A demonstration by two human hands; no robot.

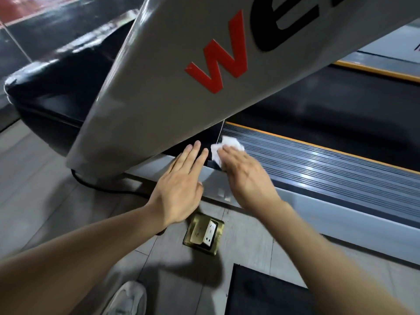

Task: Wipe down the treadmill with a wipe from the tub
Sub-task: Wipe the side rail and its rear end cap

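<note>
the wiping looked well under way: the right hand [244, 171] pressed a crumpled white wipe [227, 147] onto the treadmill's ribbed side rail [318, 162], fingers bent over it, just beside the grey upright [172, 92]. the left hand [181, 185] lay flat, fingers straight, on the frame. the belt [329, 105] probably remained; the tub was out of view

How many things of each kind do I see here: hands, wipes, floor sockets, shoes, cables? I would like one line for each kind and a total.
Hands: 2, left hand flat on the treadmill, right hand on the wipe
Wipes: 1, wipe
Floor sockets: 1, socket
Shoes: 1, shoe
Cables: 1, cable
Total: 6
</note>
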